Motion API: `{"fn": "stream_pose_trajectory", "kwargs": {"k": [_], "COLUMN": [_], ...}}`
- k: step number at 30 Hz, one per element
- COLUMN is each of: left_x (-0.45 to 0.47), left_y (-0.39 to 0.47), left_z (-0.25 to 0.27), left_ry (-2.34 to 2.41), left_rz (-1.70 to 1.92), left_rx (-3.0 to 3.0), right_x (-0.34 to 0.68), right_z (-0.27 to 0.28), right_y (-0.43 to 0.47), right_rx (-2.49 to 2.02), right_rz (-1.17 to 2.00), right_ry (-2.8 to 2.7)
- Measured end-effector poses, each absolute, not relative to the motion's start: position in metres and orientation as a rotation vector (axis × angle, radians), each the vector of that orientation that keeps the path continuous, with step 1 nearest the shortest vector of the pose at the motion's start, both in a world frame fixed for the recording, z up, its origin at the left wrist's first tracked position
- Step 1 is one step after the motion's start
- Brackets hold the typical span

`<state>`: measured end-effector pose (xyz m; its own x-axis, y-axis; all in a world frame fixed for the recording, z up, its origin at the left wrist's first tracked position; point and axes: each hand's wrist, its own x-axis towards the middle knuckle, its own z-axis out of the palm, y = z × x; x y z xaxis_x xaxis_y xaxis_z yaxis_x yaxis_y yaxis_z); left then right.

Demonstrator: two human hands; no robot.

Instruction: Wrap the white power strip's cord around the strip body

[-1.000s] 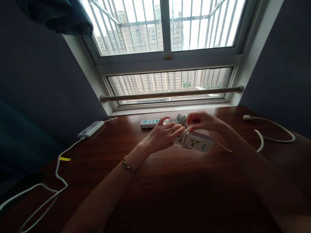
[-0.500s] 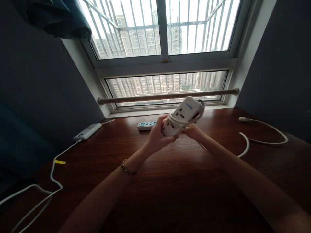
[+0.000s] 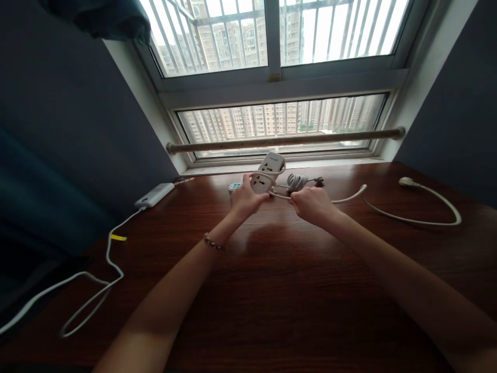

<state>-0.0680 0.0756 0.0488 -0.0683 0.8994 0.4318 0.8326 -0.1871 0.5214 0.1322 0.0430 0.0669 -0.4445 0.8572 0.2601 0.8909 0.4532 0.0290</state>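
In the head view, the left hand (image 3: 245,198) is closing around the lower end of a white power strip (image 3: 267,176), fingers wrapped on its body, and is holding it upright above the table (image 3: 272,290) near the middle of the far edge. The right hand (image 3: 310,203) is curling into a fist around the strip's white cord (image 3: 280,196), which is running taut between the two hands just above the wood. Behind the right hand, a coiled bundle of cord (image 3: 297,182) with a dark plug is lying on the table close to the far edge. A second power strip (image 3: 234,186) with blue sockets is lying flat just behind the left hand, mostly hidden by it. Toward the far left corner a white power bank (image 3: 154,195) is resting, its cable (image 3: 104,259) trailing along the left edge. Toward the far right corner a loose white cable (image 3: 427,220) is curving across the wood. A beaded bracelet (image 3: 213,242) is circling the left wrist.
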Motion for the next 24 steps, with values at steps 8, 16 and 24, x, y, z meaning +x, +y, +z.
{"fn": "stream_pose_trajectory", "kwargs": {"k": [8,16,24], "left_x": [-0.052,-0.041,-0.038], "left_y": [0.056,0.045,0.038], "left_z": [0.051,0.054,0.053], "left_ry": [1.768,1.204,0.581], "left_rz": [0.725,0.477,0.608], "left_rx": [2.73,3.214,3.416], "right_x": [0.15,0.157,0.168], "right_z": [0.09,0.1,0.098], "right_y": [0.04,0.042,0.056], "right_rx": [-1.087,-1.004,-0.931], "right_rz": [-0.585,-0.53,0.293], "right_ry": [-2.736,-2.695,-2.544]}}
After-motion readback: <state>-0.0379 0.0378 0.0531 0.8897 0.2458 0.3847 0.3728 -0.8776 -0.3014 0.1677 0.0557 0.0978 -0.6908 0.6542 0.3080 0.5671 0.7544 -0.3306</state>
